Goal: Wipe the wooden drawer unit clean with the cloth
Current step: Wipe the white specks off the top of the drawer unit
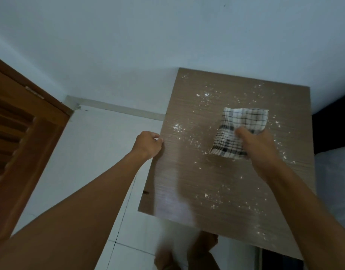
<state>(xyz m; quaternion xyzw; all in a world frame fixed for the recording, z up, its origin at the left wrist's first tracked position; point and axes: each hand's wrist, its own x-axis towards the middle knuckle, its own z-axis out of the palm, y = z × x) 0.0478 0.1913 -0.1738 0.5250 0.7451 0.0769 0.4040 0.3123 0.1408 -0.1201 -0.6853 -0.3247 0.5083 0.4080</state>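
Overhead view: the flat top of the wooden drawer unit (pixel 212 178) is seen from above, set against a pale wall (pixel 167 36).
Top surface: brown wood grain is dotted with white specks and smears, most thickly toward the far edge and down the right side.
Cloth: a white cloth (pixel 239 131) with dark checks is bunched on the far right part of the top, touching the surface.
Right hand: the right hand (pixel 259 147) is closed on the near edge of the cloth, and the cloth is pressed down onto the top.
Left hand: the left hand (pixel 148 144) is curled shut against the left edge of the top, with nothing else held.
Surroundings: a brown slatted door (pixel 21 129) is seen at the left, and pale floor tiles (pixel 101 152) lie beside the unit.
Below: bare feet (pixel 202 250) are seen on the floor near the front edge.
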